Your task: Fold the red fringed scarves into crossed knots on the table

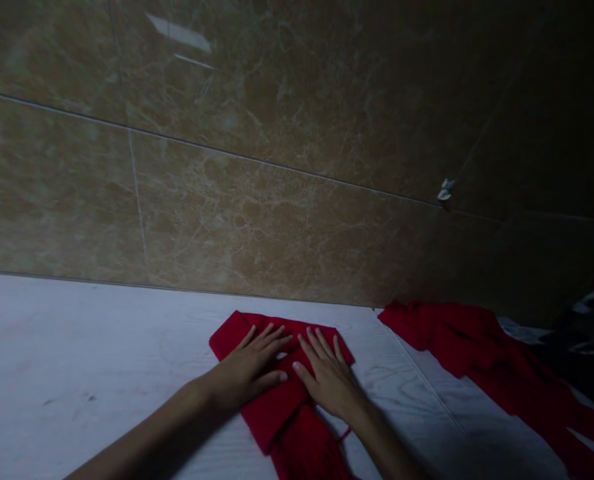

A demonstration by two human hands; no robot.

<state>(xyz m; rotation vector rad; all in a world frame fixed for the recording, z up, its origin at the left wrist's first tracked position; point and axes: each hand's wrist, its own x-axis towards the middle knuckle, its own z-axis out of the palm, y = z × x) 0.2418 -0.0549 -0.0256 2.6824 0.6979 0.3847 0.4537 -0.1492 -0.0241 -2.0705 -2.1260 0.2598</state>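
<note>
Red cloth — both hands atop

The pale wood-grained surface is overlaid by folded red cloth at six o'clock, rumpled red fabric at four.

Folded red cloth, near middle: matt textile, soft-looking, fine surface. Its fringe at the near end: stringy yarn, matt too. Second red cloth, right: matt fabric, wrinkled. White surface: wood-grain finish, looks smooth; real wood or laminate, can't tell. Far wall: marble-look tiles, smooth, glossy, bright reflection at far left. Small pale fitting on wall, right: metal or plastic unclear.
</note>
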